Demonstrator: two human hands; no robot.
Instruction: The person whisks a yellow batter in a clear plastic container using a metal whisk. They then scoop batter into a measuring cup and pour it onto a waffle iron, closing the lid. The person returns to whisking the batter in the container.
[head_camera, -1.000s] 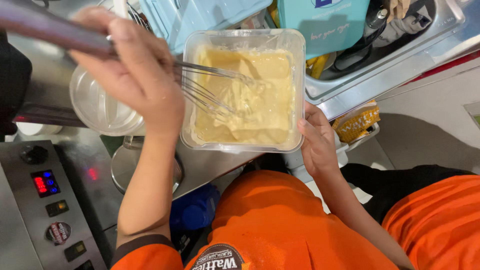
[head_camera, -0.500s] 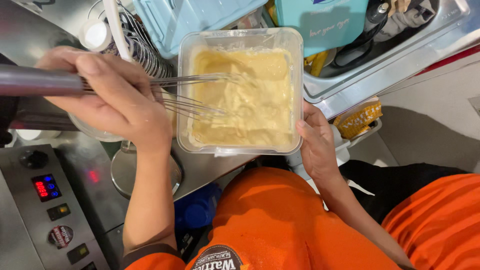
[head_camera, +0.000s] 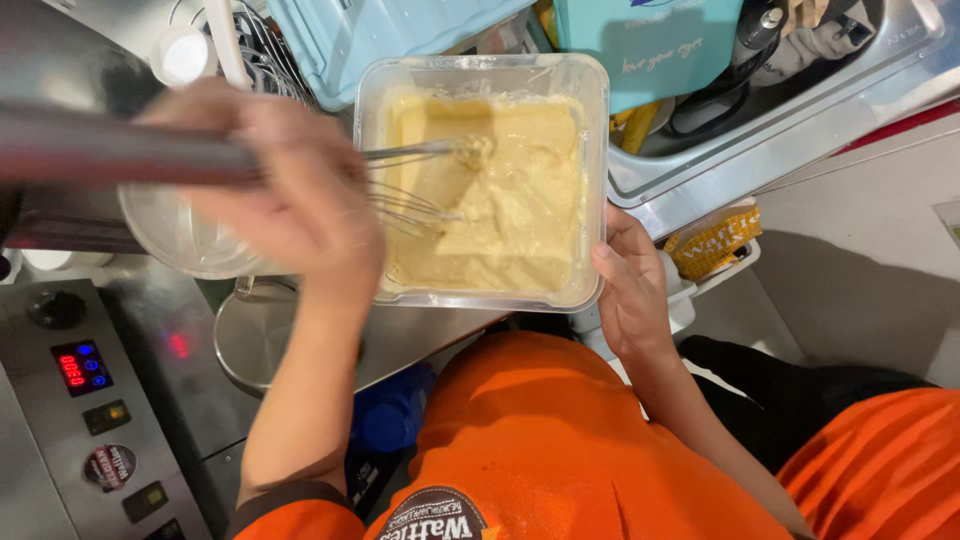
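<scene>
Batter (head_camera: 500, 215), pale yellow and thick, fills a clear square plastic container (head_camera: 590, 180) that sits on the steel table (head_camera: 420, 335), between the two hands. The left hand (head_camera: 290, 205) is closed around the long metal handle of a whisk (head_camera: 415, 185), whose wire loops reach from that hand into the batter. The right hand (head_camera: 630, 290) grips the near right corner of the container, fingers curled against its wall.

Just behind the left hand lies a clear round lid (head_camera: 185, 235), partly hidden by the hand and the blurred handle. Below that hand, toward the body, a round steel plate (head_camera: 250, 340) is set in the table, and farther to its left stands a control panel (head_camera: 80, 400) with a red digital display and small buttons. Beyond the container, past both hands, a light blue tray (head_camera: 380, 40) and a teal box (head_camera: 650, 50) crowd its far edge. Right of the right hand a small yellow packet (head_camera: 715, 240) lies at the table's edge.
</scene>
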